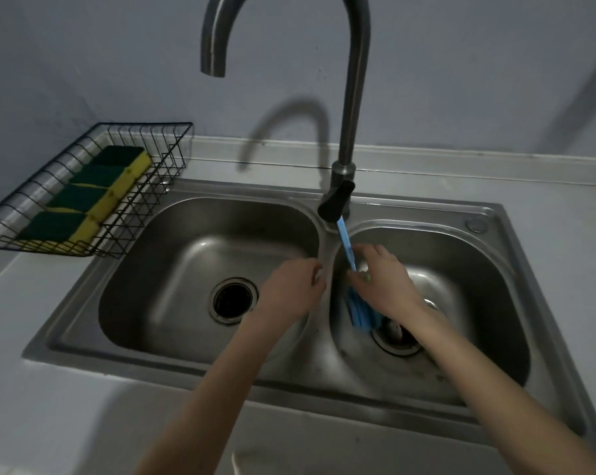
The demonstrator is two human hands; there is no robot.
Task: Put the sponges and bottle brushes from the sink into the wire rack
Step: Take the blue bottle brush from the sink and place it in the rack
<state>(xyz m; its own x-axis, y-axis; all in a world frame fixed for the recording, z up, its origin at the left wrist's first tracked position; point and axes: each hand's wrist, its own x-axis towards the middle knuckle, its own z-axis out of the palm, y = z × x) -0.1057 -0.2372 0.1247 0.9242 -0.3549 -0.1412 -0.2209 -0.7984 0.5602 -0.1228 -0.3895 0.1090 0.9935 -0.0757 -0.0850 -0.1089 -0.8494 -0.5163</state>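
Note:
A black wire rack [159,173] stands on the counter at the left and holds several green-and-yellow sponges [94,190] in a row. In the right basin of the steel double sink [495,214], a blue bottle brush [345,242] leans with its handle up toward the tap and its blue head [361,315] near the drain. My right hand [384,279] is closed around the brush's stem. My left hand [295,287] hovers over the divider between the basins, fingers curled and holding nothing.
A tall curved tap [349,132] rises behind the divider, its black lever [336,200] just above the brush handle. The left basin shows only its drain [234,299]. The right basin's drain [397,334] lies under my right wrist. Grey counter surrounds the sink.

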